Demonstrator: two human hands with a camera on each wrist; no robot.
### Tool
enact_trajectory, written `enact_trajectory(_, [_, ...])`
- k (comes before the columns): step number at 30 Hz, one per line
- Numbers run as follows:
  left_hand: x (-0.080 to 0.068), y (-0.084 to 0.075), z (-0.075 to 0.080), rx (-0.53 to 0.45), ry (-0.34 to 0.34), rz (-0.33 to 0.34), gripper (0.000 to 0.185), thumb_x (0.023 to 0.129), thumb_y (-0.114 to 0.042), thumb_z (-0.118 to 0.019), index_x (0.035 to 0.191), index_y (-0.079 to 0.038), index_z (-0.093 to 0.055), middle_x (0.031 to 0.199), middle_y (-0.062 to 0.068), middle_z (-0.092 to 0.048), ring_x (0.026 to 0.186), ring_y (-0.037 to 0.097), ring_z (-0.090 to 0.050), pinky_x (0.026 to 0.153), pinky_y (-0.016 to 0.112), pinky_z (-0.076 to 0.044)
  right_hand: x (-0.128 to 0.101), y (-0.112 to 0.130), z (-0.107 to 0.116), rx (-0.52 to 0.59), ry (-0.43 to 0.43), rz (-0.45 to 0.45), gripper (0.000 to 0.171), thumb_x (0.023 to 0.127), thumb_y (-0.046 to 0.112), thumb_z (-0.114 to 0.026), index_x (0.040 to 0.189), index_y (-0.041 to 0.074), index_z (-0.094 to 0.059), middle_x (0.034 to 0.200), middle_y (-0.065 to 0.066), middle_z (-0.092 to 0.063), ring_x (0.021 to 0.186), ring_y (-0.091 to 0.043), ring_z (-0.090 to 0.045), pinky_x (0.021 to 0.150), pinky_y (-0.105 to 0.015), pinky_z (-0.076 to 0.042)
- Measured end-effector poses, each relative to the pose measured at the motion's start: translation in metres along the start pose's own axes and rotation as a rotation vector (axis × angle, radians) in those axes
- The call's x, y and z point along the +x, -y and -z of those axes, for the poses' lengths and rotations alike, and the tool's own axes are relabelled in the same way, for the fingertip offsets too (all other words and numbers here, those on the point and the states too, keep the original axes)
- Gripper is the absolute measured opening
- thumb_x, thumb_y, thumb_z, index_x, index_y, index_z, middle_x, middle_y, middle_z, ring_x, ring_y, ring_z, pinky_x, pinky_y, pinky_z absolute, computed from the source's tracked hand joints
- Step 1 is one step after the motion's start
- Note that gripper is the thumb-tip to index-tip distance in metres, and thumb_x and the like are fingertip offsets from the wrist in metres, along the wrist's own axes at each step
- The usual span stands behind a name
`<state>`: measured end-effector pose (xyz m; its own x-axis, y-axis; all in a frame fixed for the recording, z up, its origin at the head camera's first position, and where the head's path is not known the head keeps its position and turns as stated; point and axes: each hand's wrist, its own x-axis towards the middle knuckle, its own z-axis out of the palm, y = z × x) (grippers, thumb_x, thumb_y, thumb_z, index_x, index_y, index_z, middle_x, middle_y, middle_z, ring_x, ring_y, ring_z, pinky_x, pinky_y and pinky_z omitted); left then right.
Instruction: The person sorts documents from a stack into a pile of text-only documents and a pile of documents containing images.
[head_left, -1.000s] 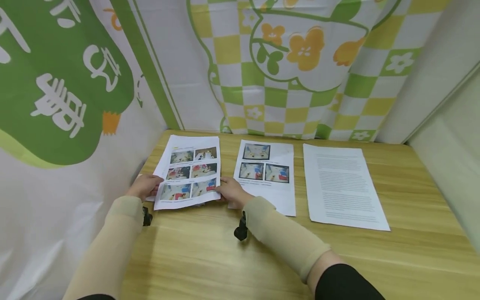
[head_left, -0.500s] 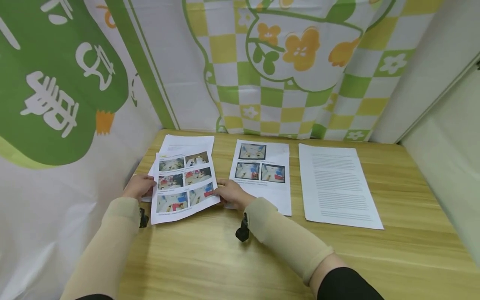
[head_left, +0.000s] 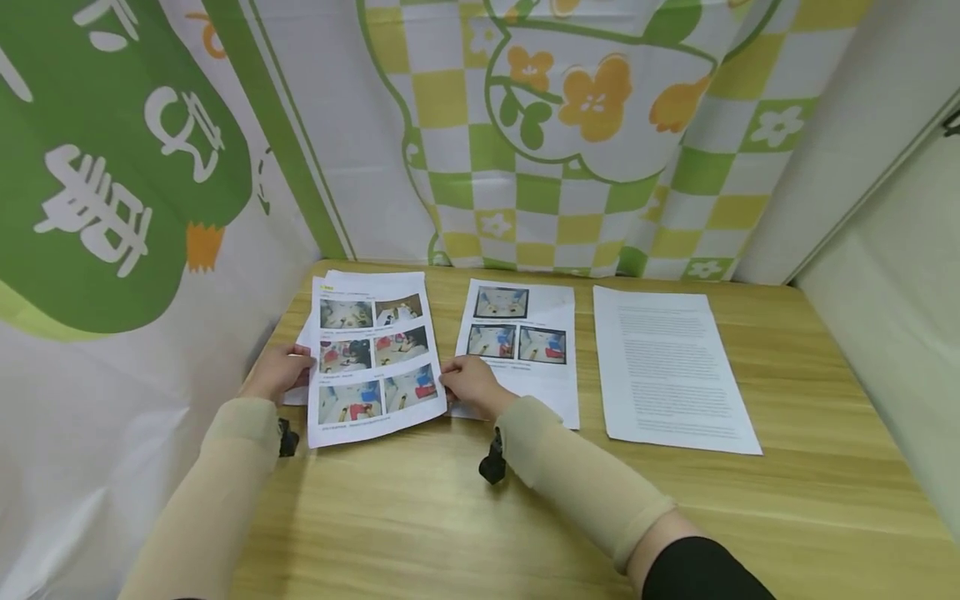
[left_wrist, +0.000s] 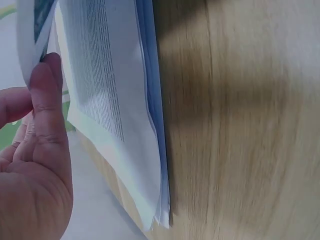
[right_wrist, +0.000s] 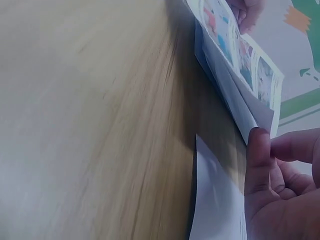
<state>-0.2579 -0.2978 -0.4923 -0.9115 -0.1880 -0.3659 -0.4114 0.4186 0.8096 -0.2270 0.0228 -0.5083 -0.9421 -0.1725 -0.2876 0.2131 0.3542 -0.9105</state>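
A printed sheet with several colour photos is held up between both hands at the left of the table in the head view. My left hand pinches its left edge between thumb and fingers. At its lower right edge, my right hand pinches it the same way. Beneath it lies a stack of papers; the left wrist view shows lines of text on its top page. The held sheet bows and stands apart from the stack along its near edge.
Right of the held sheet lies a page with 3 photos, partly behind my right hand. Farther right rests a page of text. The wooden table meets a patterned curtain at the back and a white-and-green sheet at the left.
The photo sheet was first drawn toward me off the stack's far part, then raised and spread flatter toward the camera. Both hands kept their pinch on it. The other pages stayed put.
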Motion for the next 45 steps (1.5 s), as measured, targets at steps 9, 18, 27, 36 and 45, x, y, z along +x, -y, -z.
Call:
enact_trajectory(9, [-0.002, -0.005, -0.011, -0.030, 0.000, -0.047, 0.031, 0.104, -0.006, -0.054, 0.128, 0.012, -0.051, 0.119, 0.023, -0.057, 0.075, 0.007, -0.061, 0.069, 0.022, -0.057, -0.005, -0.008, 0.018, -0.037, -0.042, 0.012, 0.015, 0.098, 0.005, -0.063, 0.108, -0.005, -0.069, 0.089, -0.009, -0.067, 0.066, -0.011, -0.059, 0.062, -0.022, -0.054])
enact_trajectory(18, [-0.005, -0.017, -0.032, -0.083, 0.004, -0.102, 0.028, 0.102, -0.003, -0.060, 0.123, 0.014, -0.056, 0.114, 0.021, -0.058, 0.071, 0.006, -0.063, 0.070, 0.024, -0.059, -0.013, -0.020, 0.040, -0.010, -0.092, -0.035, 0.018, 0.101, 0.008, -0.062, 0.112, -0.003, -0.069, 0.094, -0.010, -0.068, 0.072, -0.014, -0.060, 0.065, -0.024, -0.052])
enact_trajectory(27, [0.000, -0.030, -0.061, -0.114, 0.126, -0.141, 0.030, 0.104, -0.004, -0.059, 0.127, 0.014, -0.056, 0.113, 0.016, -0.061, 0.084, 0.010, -0.063, 0.079, 0.029, -0.060, -0.033, -0.032, 0.074, 0.029, -0.130, -0.041, 0.019, 0.102, 0.007, -0.060, 0.116, -0.004, -0.067, 0.095, -0.011, -0.069, 0.072, -0.015, -0.061, 0.066, -0.026, -0.055])
enact_trajectory(36, [0.002, -0.057, -0.101, -0.145, 0.206, -0.186, 0.028, 0.104, -0.002, -0.057, 0.127, 0.015, -0.057, 0.114, 0.019, -0.061, 0.083, 0.012, -0.064, 0.074, 0.025, -0.060, -0.048, -0.052, 0.110, 0.154, -0.186, -0.097, 0.018, 0.103, 0.005, -0.059, 0.117, -0.005, -0.064, 0.096, -0.012, -0.066, 0.078, -0.017, -0.059, 0.067, -0.025, -0.051])
enact_trajectory(45, [0.006, -0.071, -0.129, -0.131, 0.262, -0.207, 0.025, 0.104, -0.002, -0.057, 0.123, 0.014, -0.058, 0.106, 0.016, -0.061, 0.072, 0.011, -0.063, 0.069, 0.024, -0.059, -0.061, -0.062, 0.130, 0.210, -0.262, -0.124, 0.017, 0.102, 0.003, -0.060, 0.116, -0.006, -0.063, 0.099, -0.014, -0.069, 0.077, -0.015, -0.059, 0.066, -0.024, -0.051])
